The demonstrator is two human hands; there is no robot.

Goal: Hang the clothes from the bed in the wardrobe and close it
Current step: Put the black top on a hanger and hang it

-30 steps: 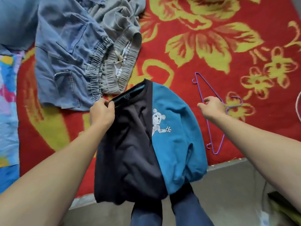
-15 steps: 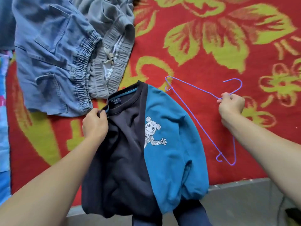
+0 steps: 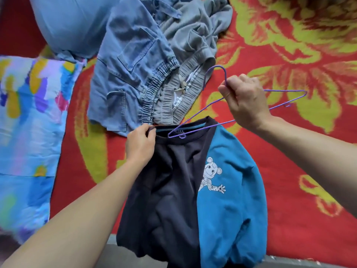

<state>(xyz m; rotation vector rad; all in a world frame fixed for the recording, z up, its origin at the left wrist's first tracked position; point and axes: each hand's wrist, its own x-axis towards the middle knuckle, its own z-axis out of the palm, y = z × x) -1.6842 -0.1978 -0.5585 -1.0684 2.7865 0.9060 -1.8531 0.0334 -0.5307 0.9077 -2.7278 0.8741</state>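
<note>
Free room: bare red blanket [image 3: 286, 151] to my right.
Ahead: denim trousers [image 3: 131, 74] and grey trousers [image 3: 193, 41] lie heaped.
Left: patterned pillow [image 3: 29, 117].

setting: a bedroom in a home. evidence: the surface in view is a bed [image 3: 286, 257] covered by a red blanket [image 3: 328, 151] with large yellow-green flowers. two pillows lie at its left side, a multicoloured pillow [image 3: 29, 117] and a pale blue pillow [image 3: 71, 24]. loose clothing lies on the blanket: a denim garment [image 3: 131, 78] with an elastic waist, grey trousers [image 3: 193, 41] with a drawstring touching it, and a navy-and-blue sweatshirt [image 3: 193, 190] with a bear print, draped over the bed edge. a purple wire hanger [image 3: 286, 91] is over the sweatshirt's collar. grey floor [image 3: 313, 265] shows below the bed edge.
</note>
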